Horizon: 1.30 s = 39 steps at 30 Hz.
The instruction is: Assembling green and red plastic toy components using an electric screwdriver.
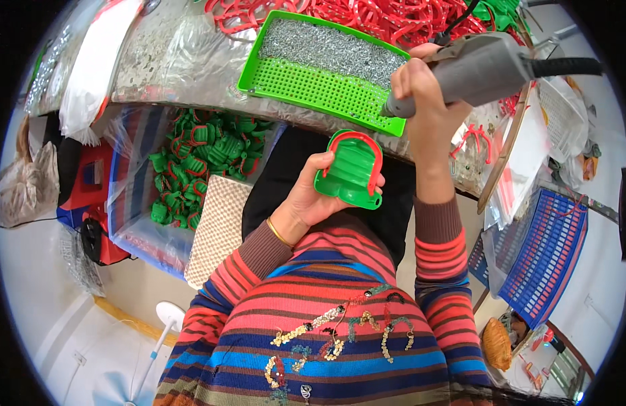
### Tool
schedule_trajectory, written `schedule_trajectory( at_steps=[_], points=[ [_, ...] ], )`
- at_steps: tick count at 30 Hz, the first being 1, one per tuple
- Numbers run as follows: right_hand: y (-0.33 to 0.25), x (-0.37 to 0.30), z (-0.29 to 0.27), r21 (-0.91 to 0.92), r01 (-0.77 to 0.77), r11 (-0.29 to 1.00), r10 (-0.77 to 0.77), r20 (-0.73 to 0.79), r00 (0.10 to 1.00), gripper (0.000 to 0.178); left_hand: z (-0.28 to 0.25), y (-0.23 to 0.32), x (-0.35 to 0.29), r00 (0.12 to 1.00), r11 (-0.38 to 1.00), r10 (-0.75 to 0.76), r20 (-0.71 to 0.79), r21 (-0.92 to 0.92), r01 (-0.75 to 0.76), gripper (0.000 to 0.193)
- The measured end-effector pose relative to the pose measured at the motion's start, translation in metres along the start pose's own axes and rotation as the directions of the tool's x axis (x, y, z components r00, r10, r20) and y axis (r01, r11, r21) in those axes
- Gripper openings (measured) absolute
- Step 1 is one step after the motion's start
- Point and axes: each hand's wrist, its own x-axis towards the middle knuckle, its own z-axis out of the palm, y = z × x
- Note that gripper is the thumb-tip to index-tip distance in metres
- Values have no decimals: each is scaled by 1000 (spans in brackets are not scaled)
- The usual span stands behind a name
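My left hand (pixel 301 200) is closed on a green plastic shell (pixel 349 170), hollow side up, with a red U-shaped strip (pixel 375 150) around its inner edge. It is held over my lap, close to the table's front edge. In my right hand (pixel 425 95) is a grey electric screwdriver (pixel 485 71), gripped around its body with its nose pointing down left. The nose is over the right end of a green perforated tray (pixel 306 79); whether its tip touches a screw I cannot tell. Small silvery screws (pixel 326 49) fill the far half of that tray.
Red plastic strips (pixel 367 15) are heaped behind the tray. At my left, a lined bin (pixel 133 196) holds many green shells with red strips (pixel 205 159). A black cable (pixel 563 66) runs from the screwdriver. A blue basket (pixel 544 257) stands at right, a fan (pixel 169 314) lower left.
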Motion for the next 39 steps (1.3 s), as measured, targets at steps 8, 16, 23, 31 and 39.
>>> schedule_trajectory(
  at_steps=[8, 16, 23, 31, 39],
  points=[
    [31, -5, -1, -98, -40, 994, 37, -40, 999, 12, -2, 6, 3, 1000, 1000, 24, -2, -14, -24, 69],
    [32, -4, -4, -105, -4, 994, 2, -16, 1000, 11, -4, 6, 4, 1000, 999, 22, -2, -35, -22, 70],
    [36, -6, -5, -107, -10, 994, 6, -35, 999, 11, -11, 5, 3, 1000, 999, 9, 2, -33, -9, 71],
    [30, -2, -5, -126, -6, 992, 2, -28, 1000, 10, -10, 6, 4, 1000, 1000, 13, 5, 2, -13, 69],
    [-26, -6, 3, -2, 25, 1000, -25, 20, 999, 15, -8, 4, 4, 999, 997, 49, 5, 66, -49, 68]
  ],
)
